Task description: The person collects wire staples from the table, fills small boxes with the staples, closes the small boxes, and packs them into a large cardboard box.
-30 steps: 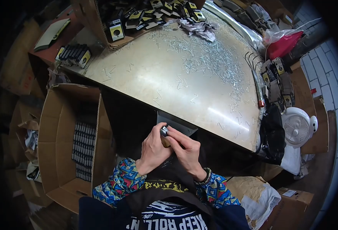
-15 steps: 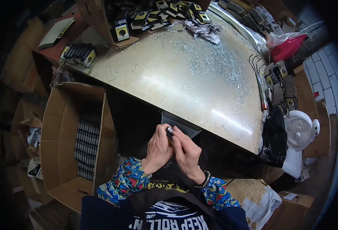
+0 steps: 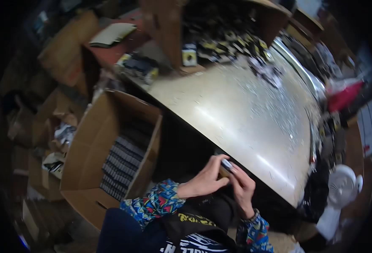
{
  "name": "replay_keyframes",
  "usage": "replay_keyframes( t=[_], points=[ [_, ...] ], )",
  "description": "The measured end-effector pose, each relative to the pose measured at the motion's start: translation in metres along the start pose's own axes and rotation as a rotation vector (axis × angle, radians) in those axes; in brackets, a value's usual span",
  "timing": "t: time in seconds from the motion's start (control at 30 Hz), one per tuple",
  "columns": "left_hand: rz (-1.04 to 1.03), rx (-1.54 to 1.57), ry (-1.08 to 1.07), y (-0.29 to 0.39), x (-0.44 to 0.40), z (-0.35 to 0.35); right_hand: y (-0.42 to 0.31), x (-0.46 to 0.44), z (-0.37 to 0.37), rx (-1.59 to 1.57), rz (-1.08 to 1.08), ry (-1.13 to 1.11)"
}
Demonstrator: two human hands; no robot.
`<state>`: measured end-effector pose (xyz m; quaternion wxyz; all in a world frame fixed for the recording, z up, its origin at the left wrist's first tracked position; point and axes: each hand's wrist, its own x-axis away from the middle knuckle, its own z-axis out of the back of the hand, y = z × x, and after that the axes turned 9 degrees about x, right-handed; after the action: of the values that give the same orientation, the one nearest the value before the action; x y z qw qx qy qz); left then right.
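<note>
A small dark box with a pale end is held between both hands, beyond the front edge of the metal-topped table. My left hand grips its left side, the thumb pointing right. The fingers of my right hand are closed on its right side. Motion blur hides the box's details. To the left, an open cardboard box contains rows of dark, thin packs.
Thin metal wires lie scattered over the table. At its back, a carton lies open with black and yellow packs spilling out. A stack of packs sits at the left corner. A white fan stands right.
The view has swung left, so the table and cardboard box appear further right and blurred. Both hands still hold the small box; my left thumb has come away from it.
</note>
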<state>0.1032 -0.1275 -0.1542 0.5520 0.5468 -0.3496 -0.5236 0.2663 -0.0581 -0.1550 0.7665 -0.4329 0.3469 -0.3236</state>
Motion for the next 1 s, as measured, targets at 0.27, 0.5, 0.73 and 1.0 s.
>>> replay_keyframes(
  t=[0.27, 0.5, 0.73, 1.0],
  points=[
    [-0.206, -1.411, 0.528, -0.034, -0.136, 0.197, 0.05, -0.034, 0.079, 0.939, 0.084, 0.005],
    [-0.097, -0.737, 0.592, -0.045, -0.264, 0.145, 0.126, -0.145, 0.121, 1.166, -0.146, 0.236],
    [0.278, -0.79, 0.909, -0.095, -0.32, 0.188, 0.111, -0.156, 0.099, 1.187, 0.043, 0.179],
    [0.145, -0.198, 0.232, -0.087, -0.282, 0.259, 0.086, -0.114, 0.114, 1.061, 0.124, 0.231]
  ],
)
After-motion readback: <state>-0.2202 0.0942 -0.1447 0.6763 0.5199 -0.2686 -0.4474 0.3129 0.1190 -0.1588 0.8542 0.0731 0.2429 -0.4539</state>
